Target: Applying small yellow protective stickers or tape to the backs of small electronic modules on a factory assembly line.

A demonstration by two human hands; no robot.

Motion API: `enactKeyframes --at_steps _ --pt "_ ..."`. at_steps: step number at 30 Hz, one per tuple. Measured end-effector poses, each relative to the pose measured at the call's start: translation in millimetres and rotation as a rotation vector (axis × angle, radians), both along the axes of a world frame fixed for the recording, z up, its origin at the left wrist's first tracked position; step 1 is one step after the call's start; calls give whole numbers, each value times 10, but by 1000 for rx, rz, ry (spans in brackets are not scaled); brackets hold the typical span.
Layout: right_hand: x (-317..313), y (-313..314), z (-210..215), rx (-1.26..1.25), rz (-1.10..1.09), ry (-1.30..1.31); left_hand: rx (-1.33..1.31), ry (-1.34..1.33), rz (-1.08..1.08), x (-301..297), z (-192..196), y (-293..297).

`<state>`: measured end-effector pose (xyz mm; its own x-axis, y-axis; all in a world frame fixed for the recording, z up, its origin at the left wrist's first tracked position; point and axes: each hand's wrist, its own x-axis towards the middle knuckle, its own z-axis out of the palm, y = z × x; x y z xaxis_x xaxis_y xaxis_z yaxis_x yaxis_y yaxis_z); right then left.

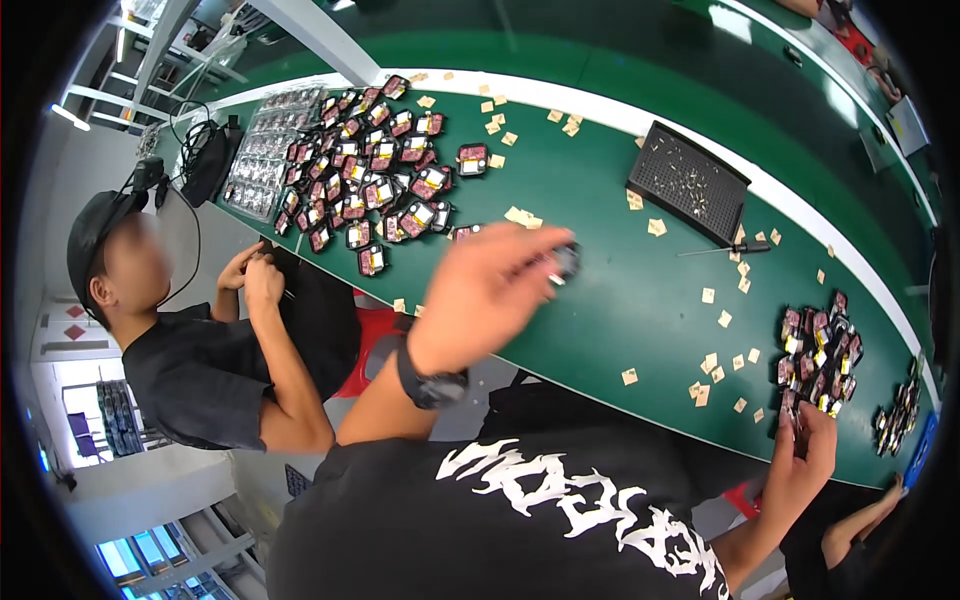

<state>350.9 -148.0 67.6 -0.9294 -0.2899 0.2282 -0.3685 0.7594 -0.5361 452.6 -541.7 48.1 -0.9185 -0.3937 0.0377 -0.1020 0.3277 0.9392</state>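
Above the middle of the green table, my left hand (485, 295) pinches a small black device (568, 263) between thumb and fingers; the hand hides part of it. My right hand (808, 440) is at the near right edge, its fingers closed on a small dark device (790, 408) with a reddish face. Just beyond it lies a small pile of similar devices (818, 350), black-cased with reddish, white and yellow labels. A far larger heap of these devices (380, 165) spreads over the table's left part, beyond my left hand.
A black perforated tray (690, 180) with small parts stands at the back, a screwdriver (750, 247) beside it. Small tan paper squares (629, 377) are scattered about. Clear plastic trays (265, 150) lie far left. A person in black (200, 370) sits at the left.
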Motion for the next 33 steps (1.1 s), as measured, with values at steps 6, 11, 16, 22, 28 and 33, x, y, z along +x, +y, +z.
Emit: enactKeyframes --at_steps 6,11,16,22,28,33 --pt "-216 -109 19 38 -58 -9 -353 -75 502 92 -79 -939" --pt "-504 -164 -81 126 -66 63 -624 -145 548 214 -258 -1601" --pt "-576 -180 -66 167 -63 57 -1014 -181 563 59 -327 -1590" --pt "-779 -290 -50 373 -27 145 -878 29 451 -83 -229 -970" --pt "-751 -452 -130 326 108 142 -538 98 223 -293 -100 -71" --pt "-669 -553 -371 474 90 219 -340 129 34 -380 -123 357"
